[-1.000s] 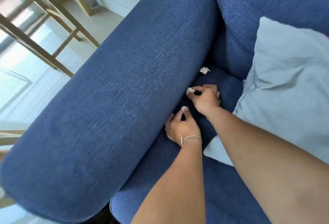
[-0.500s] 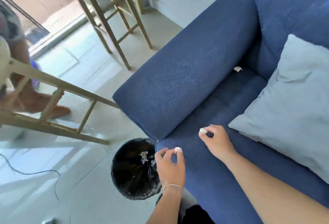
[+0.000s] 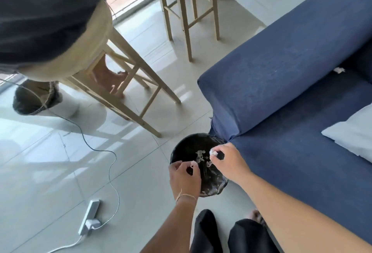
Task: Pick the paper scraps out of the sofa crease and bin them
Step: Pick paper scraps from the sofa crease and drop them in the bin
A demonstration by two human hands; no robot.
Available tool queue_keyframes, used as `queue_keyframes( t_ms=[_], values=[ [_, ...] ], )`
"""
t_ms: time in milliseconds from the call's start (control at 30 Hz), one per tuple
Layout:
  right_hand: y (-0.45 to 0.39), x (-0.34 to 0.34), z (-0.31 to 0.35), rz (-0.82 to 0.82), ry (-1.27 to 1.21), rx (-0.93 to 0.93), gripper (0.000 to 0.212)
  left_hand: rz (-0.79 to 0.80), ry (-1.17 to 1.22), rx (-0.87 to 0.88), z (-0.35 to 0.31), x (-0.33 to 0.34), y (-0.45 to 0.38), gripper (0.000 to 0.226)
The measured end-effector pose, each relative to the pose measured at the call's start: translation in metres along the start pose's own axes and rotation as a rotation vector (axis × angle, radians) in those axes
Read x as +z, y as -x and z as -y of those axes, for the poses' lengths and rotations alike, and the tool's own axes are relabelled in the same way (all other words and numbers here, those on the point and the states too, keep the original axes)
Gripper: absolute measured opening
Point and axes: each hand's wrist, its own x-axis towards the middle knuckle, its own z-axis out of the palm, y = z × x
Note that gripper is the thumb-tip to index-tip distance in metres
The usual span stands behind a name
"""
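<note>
A round black bin (image 3: pixel 182 148) lined with a dark bag stands on the floor at the sofa's front corner, with several white scraps inside. My left hand (image 3: pixel 184 178) hovers over its near rim, pinching a small paper scrap (image 3: pixel 192 165) between thumb and fingers. My right hand (image 3: pixel 228 162) is over the bin's right side, pinching another white paper scrap (image 3: pixel 213 153). One more scrap (image 3: pixel 339 70) lies in the crease between the blue sofa's armrest (image 3: pixel 271 75) and seat, far right.
A person sits on a wooden stool (image 3: pixel 128 75) at upper left; a second stool (image 3: pixel 187 9) stands behind. A power strip (image 3: pixel 89 219) and its cable trail across the tiled floor at the left. A pale cushion (image 3: pixel 354 132) lies on the sofa seat. My legs are below.
Both hands have carried their scraps from the sofa crease, over the seat's front edge, to above the bin. My view has swung left and down toward the floor.
</note>
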Motion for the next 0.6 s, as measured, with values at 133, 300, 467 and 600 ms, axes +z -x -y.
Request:
queue_keyframes(
  t_ms=[133, 300, 467, 600],
  values=[
    [0.0, 0.02, 0.004, 0.009, 0.084, -0.004, 0.025, 0.002, -0.005, 0.014, 0.011, -0.005, -0.011, 0.015],
    [0.002, 0.029, -0.002, -0.039, 0.139, 0.036, 0.04, 0.025, -0.017, 0.054, 0.017, -0.012, -0.014, 0.026],
    [0.01, 0.032, -0.01, -0.166, 0.199, 0.141, 0.049, 0.043, -0.085, 0.077, 0.023, -0.018, -0.015, 0.036],
    [0.017, 0.027, -0.017, -0.202, 0.161, 0.163, 0.048, 0.054, -0.086, 0.105, 0.023, -0.017, -0.01, 0.043]
  ],
)
